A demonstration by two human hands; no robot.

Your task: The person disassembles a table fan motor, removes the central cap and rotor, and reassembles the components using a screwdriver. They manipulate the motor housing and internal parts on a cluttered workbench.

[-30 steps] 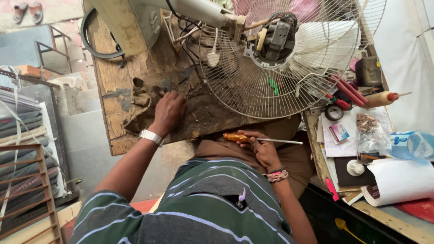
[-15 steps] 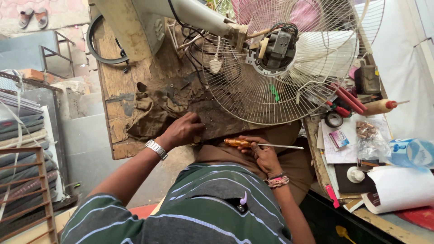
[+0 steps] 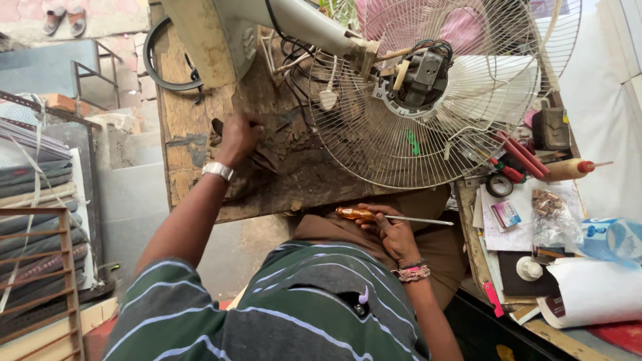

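While our left hand (image 3: 239,137) curls its fingers into dark scraps on the far left of the worn bench (image 3: 180,120), our right hand (image 3: 391,230) grips the screwdriver (image 3: 391,217) near our lap. We judge it light, stiff and best held by its amber handle, while the wire fan guard (image 3: 428,93) to the right looks springy.

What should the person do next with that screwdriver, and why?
Probably bring the screwdriver up toward the fan motor. The right hand holds it low over the lap, its tip pointing away from the fan, while the motor sits bare behind the wire guard. The left hand is on the cluttered wooden table, feeling among small bits there.
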